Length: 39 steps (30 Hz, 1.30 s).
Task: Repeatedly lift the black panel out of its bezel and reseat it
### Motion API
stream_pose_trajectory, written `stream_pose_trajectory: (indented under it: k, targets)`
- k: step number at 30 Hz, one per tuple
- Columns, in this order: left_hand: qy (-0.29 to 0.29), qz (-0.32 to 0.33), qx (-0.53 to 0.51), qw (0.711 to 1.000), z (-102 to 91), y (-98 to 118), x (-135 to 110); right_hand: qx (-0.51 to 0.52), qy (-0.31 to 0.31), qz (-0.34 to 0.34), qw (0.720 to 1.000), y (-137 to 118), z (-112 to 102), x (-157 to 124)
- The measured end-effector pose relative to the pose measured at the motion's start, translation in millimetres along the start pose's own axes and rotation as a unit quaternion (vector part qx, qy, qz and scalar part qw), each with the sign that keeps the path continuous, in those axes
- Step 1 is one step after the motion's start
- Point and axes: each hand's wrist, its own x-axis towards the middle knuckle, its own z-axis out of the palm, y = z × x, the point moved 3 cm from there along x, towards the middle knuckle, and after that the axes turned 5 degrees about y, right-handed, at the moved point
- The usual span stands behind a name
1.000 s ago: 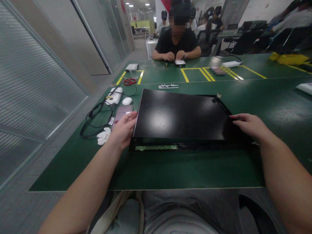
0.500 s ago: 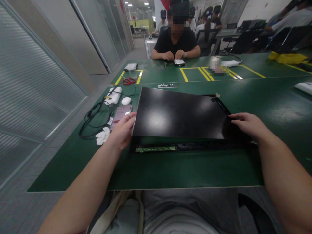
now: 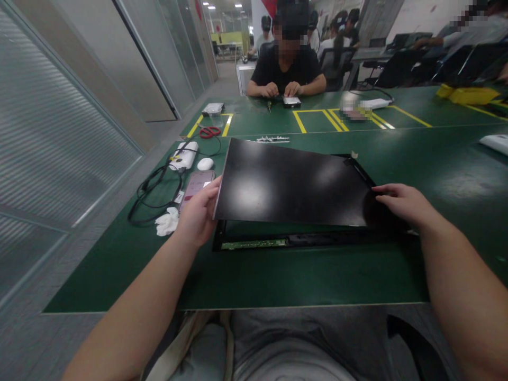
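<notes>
My left hand (image 3: 201, 211) is closed on the left edge of a glossy black screen panel (image 3: 289, 185), thumb on top and fingers underneath. The panel tilts, its left side raised above a thin black frame (image 3: 329, 238); its right side is low, near the frame's right bar. A green circuit board strip (image 3: 254, 244) lies along the frame's near side. On the right, my right hand (image 3: 402, 203) pinches the frame's right bar between thumb and fingers. Its lower fingers are partly hidden in shadow.
Left of the panel lie a phone (image 3: 196, 185), white crumpled gloves (image 3: 167, 221), a white mouse-like object (image 3: 205, 164), a white box (image 3: 184, 156), black cables (image 3: 137, 203) and red scissors (image 3: 209, 132). Metal strips (image 3: 273, 139) lie behind. Across the table sits a person (image 3: 286, 69) handling a small device.
My left hand has raised the panel's left side slightly and shifted it a little left, uncovering more of the frame's near left corner. My right hand has stayed in place.
</notes>
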Motion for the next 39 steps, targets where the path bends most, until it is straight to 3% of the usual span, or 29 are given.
stream_pose_trajectory:
  k: [3, 8, 11, 21, 39]
  targets:
    - [-0.038, 0.018, -0.011, 0.999, 2.1, 1.4, -4.0, 0.016, -0.025, 0.031, 0.999, 2.0, 1.6, 0.8]
    - [-0.123, 0.071, 0.029, 0.989, 4.7, 2.6, -11.2, 0.019, -0.016, 0.044, 0.999, -3.7, -1.5, -2.2]
    - [-0.144, 0.077, 0.028, 0.986, 6.6, 3.2, -12.7, 0.021, -0.018, 0.051, 0.998, -5.1, -1.5, -3.7]
    - [-0.098, 0.062, 0.02, 0.993, 14.9, 10.6, -19.8, 0.079, -0.007, 0.049, 0.996, -3.2, -1.2, -4.8]
    - [-0.088, 0.052, 0.016, 0.995, 15.7, 9.5, -19.9, 0.103, 0.014, 0.05, 0.993, -0.1, -0.7, -4.8]
